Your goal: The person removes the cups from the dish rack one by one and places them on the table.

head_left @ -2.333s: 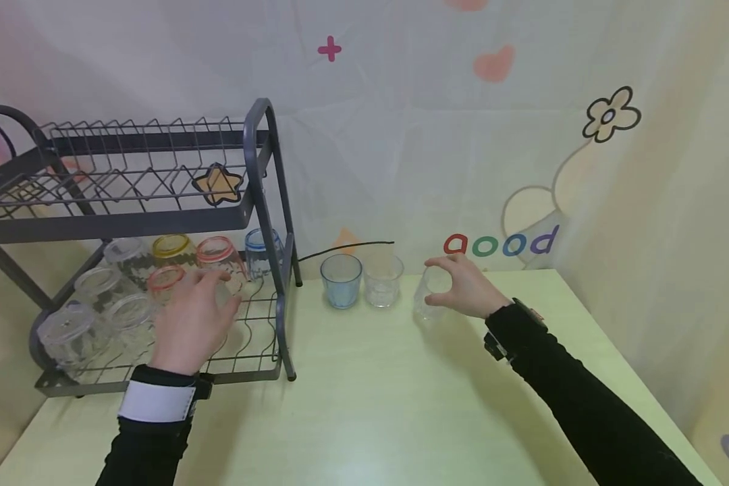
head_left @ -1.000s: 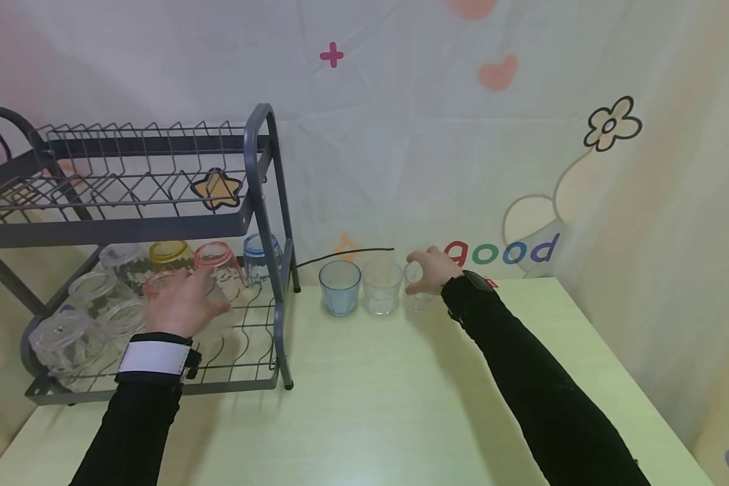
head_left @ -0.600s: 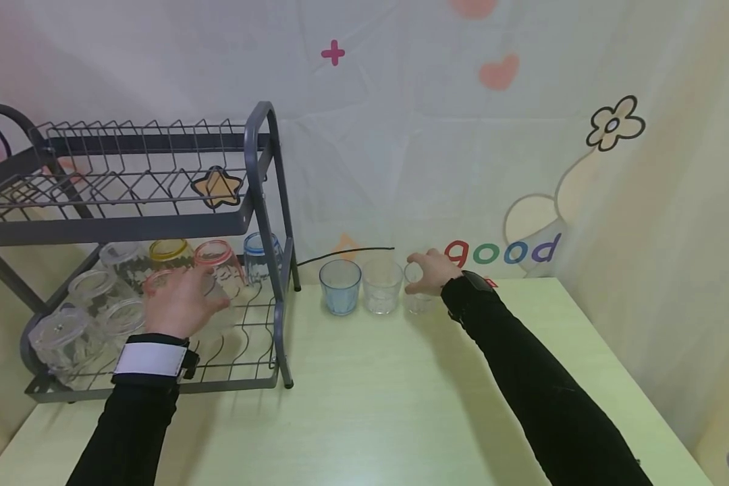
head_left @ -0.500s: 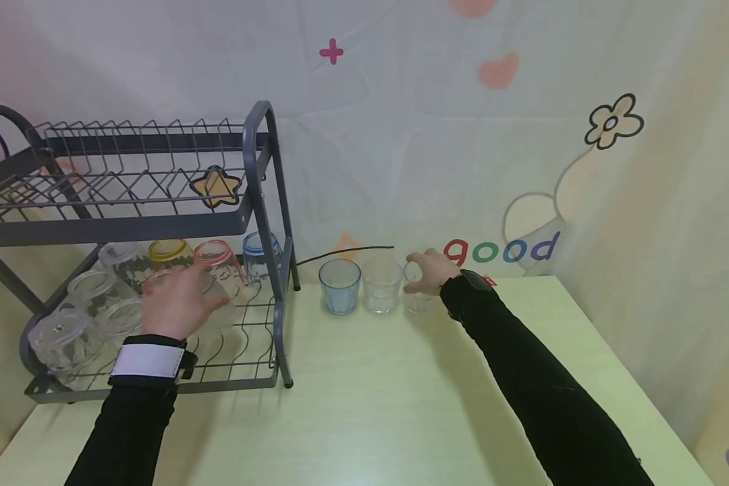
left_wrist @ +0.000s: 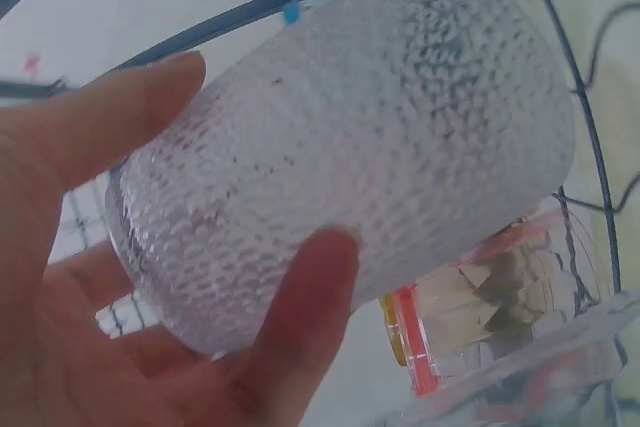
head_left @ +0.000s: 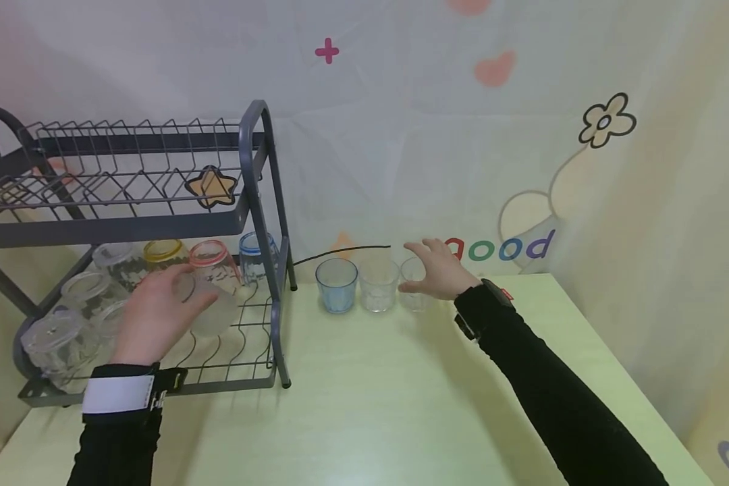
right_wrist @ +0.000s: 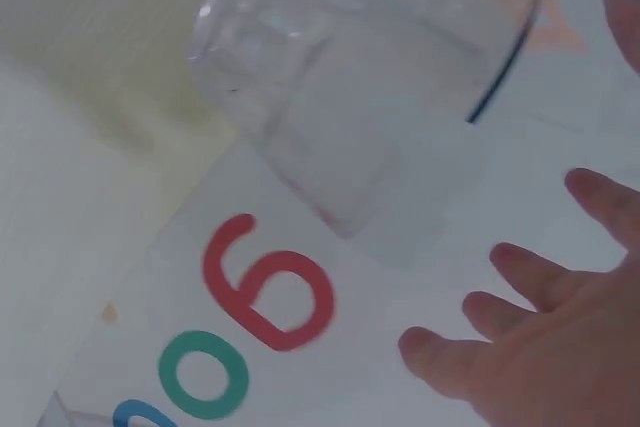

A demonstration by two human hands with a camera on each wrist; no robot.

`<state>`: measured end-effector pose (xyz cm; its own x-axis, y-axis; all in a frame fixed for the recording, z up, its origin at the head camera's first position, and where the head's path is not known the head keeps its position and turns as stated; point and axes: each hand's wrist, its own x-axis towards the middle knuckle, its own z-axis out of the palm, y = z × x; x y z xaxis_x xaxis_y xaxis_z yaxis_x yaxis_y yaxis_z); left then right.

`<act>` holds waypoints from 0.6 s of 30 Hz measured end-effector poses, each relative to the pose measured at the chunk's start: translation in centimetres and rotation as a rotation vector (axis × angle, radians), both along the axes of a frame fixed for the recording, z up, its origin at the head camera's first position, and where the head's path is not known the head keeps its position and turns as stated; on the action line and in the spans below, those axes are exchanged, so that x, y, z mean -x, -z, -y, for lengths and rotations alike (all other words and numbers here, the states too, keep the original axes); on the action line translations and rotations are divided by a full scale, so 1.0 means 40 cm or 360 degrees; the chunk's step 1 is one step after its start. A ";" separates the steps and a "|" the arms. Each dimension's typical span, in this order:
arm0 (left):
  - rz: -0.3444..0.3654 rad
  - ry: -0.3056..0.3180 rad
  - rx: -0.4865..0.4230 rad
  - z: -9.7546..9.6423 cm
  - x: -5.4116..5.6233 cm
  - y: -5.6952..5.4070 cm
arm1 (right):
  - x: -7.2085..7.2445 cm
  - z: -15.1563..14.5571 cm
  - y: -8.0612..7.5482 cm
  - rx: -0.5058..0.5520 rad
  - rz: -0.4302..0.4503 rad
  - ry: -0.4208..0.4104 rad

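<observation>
In the head view my left hand point(head_left: 152, 310) is at the rack's lower shelf, gripping a clear dimpled glass point(head_left: 212, 314) between thumb and fingers. The left wrist view shows this glass point(left_wrist: 350, 137) tilted, its bumpy wall between thumb and fingertips. My right hand point(head_left: 440, 270) is spread beside a small clear glass point(head_left: 414, 300) on the table. Seen from the right wrist, the fingers stand apart from that glass point(right_wrist: 300, 107). It ends a row with another clear glass point(head_left: 379, 287) and a blue-tinted glass point(head_left: 337, 290).
A dark two-tier wire rack point(head_left: 215, 221) stands at the left. Upturned glasses fill part of its lower shelf, among them a yellow-rimmed glass point(head_left: 163, 250), a red-rimmed glass point(head_left: 215, 263) and a blue-rimmed glass point(head_left: 255, 260). A printed curtain point(head_left: 401, 135) hangs behind the table point(head_left: 352, 405).
My right hand brought the clear glass left to the row, then loosened its fingers and drew back slightly. My left hand has lifted and tilted the dimpled glass on the shelf.
</observation>
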<state>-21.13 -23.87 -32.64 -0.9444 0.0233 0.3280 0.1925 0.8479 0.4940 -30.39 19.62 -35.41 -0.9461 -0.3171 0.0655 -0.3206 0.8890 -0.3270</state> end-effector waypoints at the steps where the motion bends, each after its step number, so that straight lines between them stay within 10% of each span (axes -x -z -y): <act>1: 0.0007 0.0014 -0.0040 0.005 -0.006 0.002 | -0.014 -0.004 -0.002 0.0019 -0.0028 -0.0017; 18: 0.0222 0.0145 -0.0576 0.013 -0.121 0.017 | -0.284 -0.047 -0.012 0.0542 -0.0044 0.0049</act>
